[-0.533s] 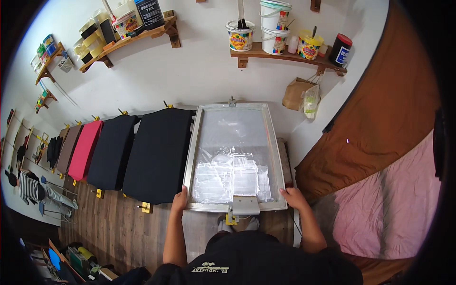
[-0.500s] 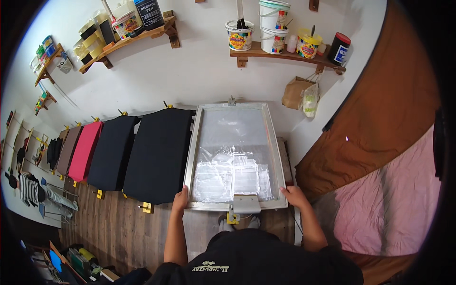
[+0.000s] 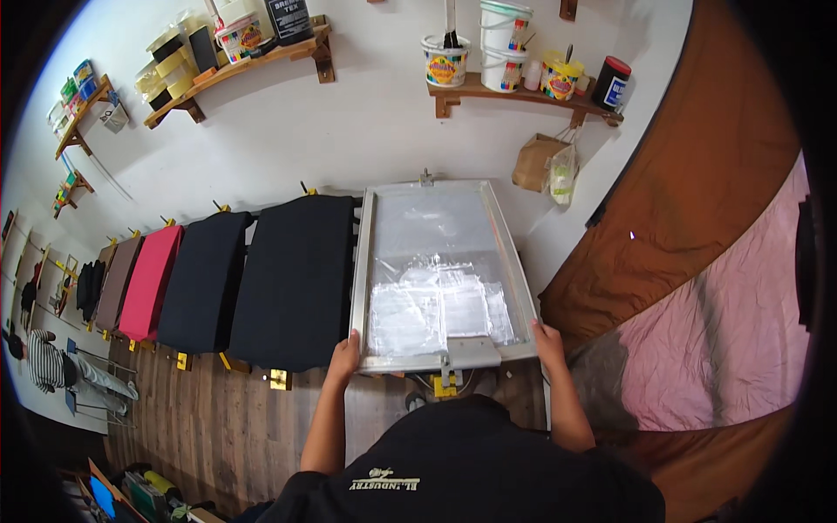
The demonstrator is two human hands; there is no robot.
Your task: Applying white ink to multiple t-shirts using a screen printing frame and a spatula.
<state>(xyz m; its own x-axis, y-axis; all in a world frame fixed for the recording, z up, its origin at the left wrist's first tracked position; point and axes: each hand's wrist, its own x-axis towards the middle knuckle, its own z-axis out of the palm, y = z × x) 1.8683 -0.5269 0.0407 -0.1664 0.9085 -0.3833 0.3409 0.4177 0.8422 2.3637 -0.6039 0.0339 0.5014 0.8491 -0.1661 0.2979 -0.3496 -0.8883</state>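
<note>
A large screen-printing frame [image 3: 359, 288] with pale metal edges lies lengthwise in front of me. Its mesh [image 3: 418, 218] is translucent, and shiny clear tape covers much of the near half. My left hand [image 3: 346, 356] is closed around the frame's near left corner. On the near right corner, my right hand [image 3: 548, 342] grips the other side rail, its fingers partly hidden. Between the hands, a grey metal bracket [image 3: 473, 351] sits at the near edge, above a yellow clamp [image 3: 445, 386]. Whatever lies under the frame is hidden.
To the left runs a row of boards in black [image 3: 292, 283], red [image 3: 152, 283] and brown cloth. Wall shelves [image 3: 523, 102] hold paint buckets and a dark jar. Brown cloth [image 3: 645, 209] and pink cloth [image 3: 671, 349] hang at right. Another person [image 3: 65, 370] stands far left.
The frame's near end has shifted slightly right and away from me, with both hands moving along on it. My view has also shifted a little. The person at far left stays put.
</note>
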